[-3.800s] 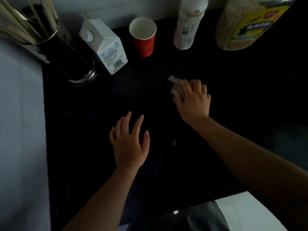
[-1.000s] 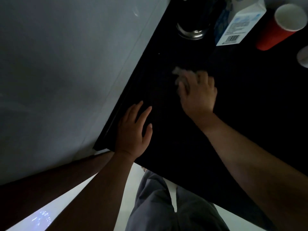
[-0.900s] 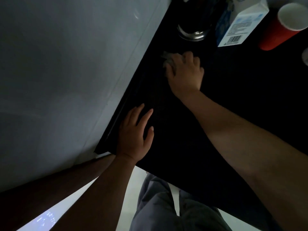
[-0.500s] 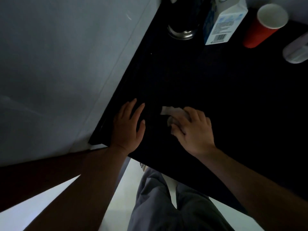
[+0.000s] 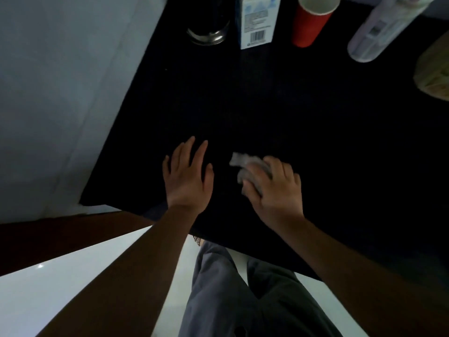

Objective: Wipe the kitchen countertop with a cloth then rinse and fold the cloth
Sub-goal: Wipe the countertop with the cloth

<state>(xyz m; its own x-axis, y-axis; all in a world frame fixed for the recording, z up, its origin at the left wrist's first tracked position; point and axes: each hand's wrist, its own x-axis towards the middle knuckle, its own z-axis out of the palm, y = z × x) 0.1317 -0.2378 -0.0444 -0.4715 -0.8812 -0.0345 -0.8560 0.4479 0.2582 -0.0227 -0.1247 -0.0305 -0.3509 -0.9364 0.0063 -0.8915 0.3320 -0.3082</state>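
Head view: pale, crumpled cloth (image 5: pixel 240 161) under right hand (image 5: pixel 277 190)

Carton (image 5: pixel 258 18): barcode (image 5: pixel 257 36), print illegible; bottle (image 5: pixel 374 30) label blurred

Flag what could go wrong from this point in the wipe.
1. The right hand grips the cloth close to the front edge of the countertop; a stroke toward the body could push anything gathered off the edge.
2. The red cup and carton stand at the back; a long forward stroke might tip them.
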